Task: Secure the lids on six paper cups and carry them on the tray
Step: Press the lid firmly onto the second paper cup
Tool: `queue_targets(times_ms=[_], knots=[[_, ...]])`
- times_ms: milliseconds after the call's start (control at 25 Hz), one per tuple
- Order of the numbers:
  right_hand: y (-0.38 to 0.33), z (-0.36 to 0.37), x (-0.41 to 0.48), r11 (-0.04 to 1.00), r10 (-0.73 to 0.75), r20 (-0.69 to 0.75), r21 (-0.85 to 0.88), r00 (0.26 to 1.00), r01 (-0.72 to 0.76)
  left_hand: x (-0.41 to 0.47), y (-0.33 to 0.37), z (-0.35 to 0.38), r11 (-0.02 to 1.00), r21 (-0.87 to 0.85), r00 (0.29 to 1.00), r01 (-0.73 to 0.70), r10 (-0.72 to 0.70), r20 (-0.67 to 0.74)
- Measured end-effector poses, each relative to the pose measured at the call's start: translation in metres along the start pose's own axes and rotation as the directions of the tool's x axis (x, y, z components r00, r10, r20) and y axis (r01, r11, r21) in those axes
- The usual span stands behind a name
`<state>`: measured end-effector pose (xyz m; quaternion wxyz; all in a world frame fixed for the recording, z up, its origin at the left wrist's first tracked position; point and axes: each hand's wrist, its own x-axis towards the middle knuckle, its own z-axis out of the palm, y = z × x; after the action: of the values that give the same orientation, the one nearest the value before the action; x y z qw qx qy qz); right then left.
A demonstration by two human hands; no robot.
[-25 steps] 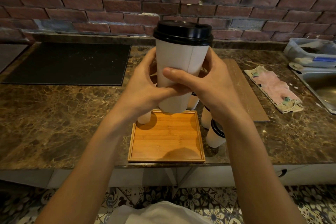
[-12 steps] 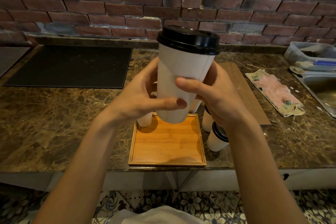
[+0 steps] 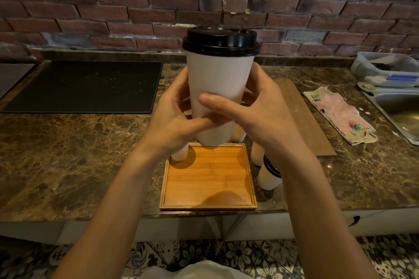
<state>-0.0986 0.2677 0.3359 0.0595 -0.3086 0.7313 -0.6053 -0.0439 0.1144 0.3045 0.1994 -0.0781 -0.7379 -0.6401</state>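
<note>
I hold a tall white paper cup (image 3: pixel 218 84) with a black lid (image 3: pixel 220 41) upright in the air above the square wooden tray (image 3: pixel 208 188). My left hand (image 3: pixel 174 120) wraps its left side and my right hand (image 3: pixel 256 111) its right side, thumbs across the front. One white cup (image 3: pixel 180 154) stands at the tray's far left corner. Behind my hands more cups stand on the counter: one (image 3: pixel 239 135) just past the tray, one (image 3: pixel 257 154) to its right, and a black-lidded one (image 3: pixel 268 175) beside the tray. My hands hide their tops.
A black mat (image 3: pixel 86 86) lies at the back left of the brown marble counter (image 3: pixel 68 154). A wooden board (image 3: pixel 303 118) and a pink cloth (image 3: pixel 340 113) lie to the right. A steel sink (image 3: pixel 399 111) and a plastic tub (image 3: pixel 385 68) are at the far right, a brick wall behind.
The cup tilted right half a second ago and now stands straight again in both hands. My thumbs have shifted slightly across its front.
</note>
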Motion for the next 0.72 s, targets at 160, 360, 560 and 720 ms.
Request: queue_targets(times_ms=[160, 360, 560, 720], knots=[[0.002, 0.014, -0.001, 0.999, -0.008, -0.113, -0.05, 0.994, 0.002, 0.001, 0.0, 0.005, 1.0, 0.027, 0.998, -0.015, 0.016, -0.057], [0.002, 0.015, 0.0, 0.998, 0.0, -0.137, -0.062, 0.991, -0.009, 0.0, 0.0, 0.007, 0.999, 0.044, 0.998, -0.005, 0.008, -0.064], [0.0, 0.005, -0.001, 1.0, -0.014, -0.062, -0.025, 0.998, 0.013, 0.003, 0.001, -0.003, 0.999, 0.011, 0.999, 0.031, -0.032, 0.025], [0.002, 0.0, 0.0, 0.998, -0.016, 0.038, 0.065, 0.999, 0.013, 0.004, -0.001, -0.008, 0.997, -0.01, 0.995, 0.074, -0.073, 0.072]])
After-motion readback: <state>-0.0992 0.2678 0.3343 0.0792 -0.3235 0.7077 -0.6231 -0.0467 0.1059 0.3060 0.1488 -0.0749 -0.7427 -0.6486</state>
